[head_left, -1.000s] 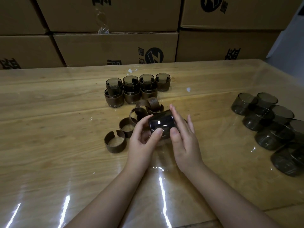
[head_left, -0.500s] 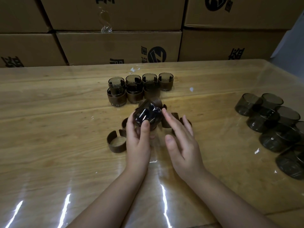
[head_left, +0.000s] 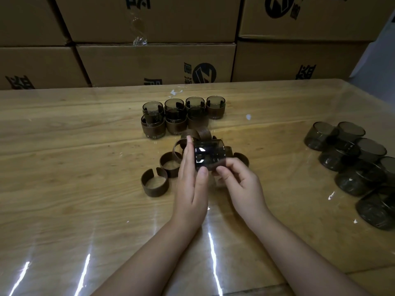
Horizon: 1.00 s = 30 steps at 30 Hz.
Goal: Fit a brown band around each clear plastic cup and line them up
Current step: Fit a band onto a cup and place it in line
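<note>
My left hand (head_left: 191,180) holds a smoky clear cup (head_left: 210,152) on its side above the table, fingers along its left end and thumb under it. My right hand (head_left: 239,180) pinches a brown band (head_left: 218,165) against the cup's lower right edge. Several loose brown bands lie around and behind my hands, the nearest open band (head_left: 155,182) to the left. Several banded cups (head_left: 181,116) stand in two rows further back. Several bare cups (head_left: 350,159) lie in a cluster at the right.
The wooden table (head_left: 74,210) has a glossy clear cover. Stacked cardboard boxes (head_left: 154,60) form a wall along its far edge. The table's right edge (head_left: 376,101) slants away at the upper right.
The cup has gone from both hands into my left hand alone. My right hand let go, then picked up a brown band and brought it to the cup.
</note>
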Motion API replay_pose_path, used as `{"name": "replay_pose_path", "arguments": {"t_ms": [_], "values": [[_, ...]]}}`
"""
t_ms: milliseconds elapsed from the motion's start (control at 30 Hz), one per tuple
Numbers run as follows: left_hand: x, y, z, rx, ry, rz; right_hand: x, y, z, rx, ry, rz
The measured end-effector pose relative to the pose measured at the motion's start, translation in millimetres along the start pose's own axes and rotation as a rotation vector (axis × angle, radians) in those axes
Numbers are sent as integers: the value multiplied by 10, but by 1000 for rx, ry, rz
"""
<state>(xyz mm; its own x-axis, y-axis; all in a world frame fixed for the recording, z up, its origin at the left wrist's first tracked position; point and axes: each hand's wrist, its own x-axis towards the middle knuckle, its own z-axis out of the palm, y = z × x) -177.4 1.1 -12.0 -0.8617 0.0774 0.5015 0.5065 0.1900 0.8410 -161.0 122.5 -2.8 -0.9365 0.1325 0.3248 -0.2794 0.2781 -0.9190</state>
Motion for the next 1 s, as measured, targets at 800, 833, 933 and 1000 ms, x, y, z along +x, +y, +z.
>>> {"name": "replay_pose_path", "arguments": {"t_ms": [800,833,933,1000], "values": [[10,-3,-27,-17,83,-12,-29,-169,16,250,-109,70],[19,-4,-36,-32,99,-11,-36,-175,26,235,-132,75],[27,-7,-54,33,114,88,-47,-173,38,200,-163,86],[47,-1,-51,65,124,129,-46,-181,37,217,-153,104]]}}
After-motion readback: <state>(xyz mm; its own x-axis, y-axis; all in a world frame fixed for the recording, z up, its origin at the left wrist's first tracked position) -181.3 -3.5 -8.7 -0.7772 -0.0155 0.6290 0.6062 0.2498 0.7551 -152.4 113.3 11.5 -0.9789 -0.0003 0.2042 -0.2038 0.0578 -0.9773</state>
